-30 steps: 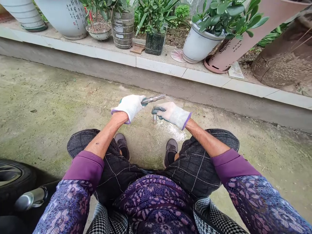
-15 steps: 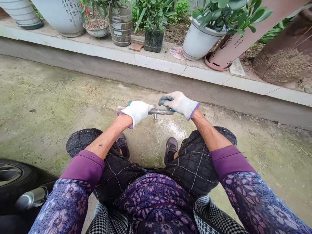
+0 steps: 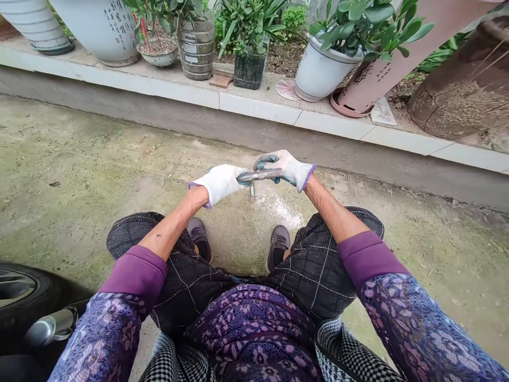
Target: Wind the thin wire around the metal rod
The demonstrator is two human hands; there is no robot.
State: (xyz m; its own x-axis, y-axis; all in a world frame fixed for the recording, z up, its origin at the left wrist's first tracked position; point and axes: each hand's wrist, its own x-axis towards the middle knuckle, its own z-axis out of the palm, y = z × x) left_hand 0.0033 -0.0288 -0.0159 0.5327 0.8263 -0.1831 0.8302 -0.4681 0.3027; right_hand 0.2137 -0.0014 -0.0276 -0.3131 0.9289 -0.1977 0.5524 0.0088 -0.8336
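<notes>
A grey-brown metal rod (image 3: 267,174) with a shiny band near its middle lies roughly level in front of me. My left hand (image 3: 222,181), in a white glove with a dark grip side, is closed around its left part. At the rod's right end is my right hand (image 3: 284,165), gloved alike, its fingers curled over and the thumb side below. Exactly where those fingertips touch is hard to see. A short ribbed metal piece (image 3: 252,189) points down from beneath the rod; whether it is joined to the rod I cannot tell.
White powder (image 3: 284,209) is scattered on the concrete ground (image 3: 99,159) between my shoes (image 3: 279,241). Ahead runs a low tiled ledge (image 3: 254,109) with potted plants, including a white pot (image 3: 324,71). A wheel (image 3: 19,286) and metal cylinder (image 3: 51,326) stand at lower left.
Both hands have shifted slightly, the right one leftward, and the rod now tilts up a little to the right. The pale stick end left of my left hand is now hidden.
</notes>
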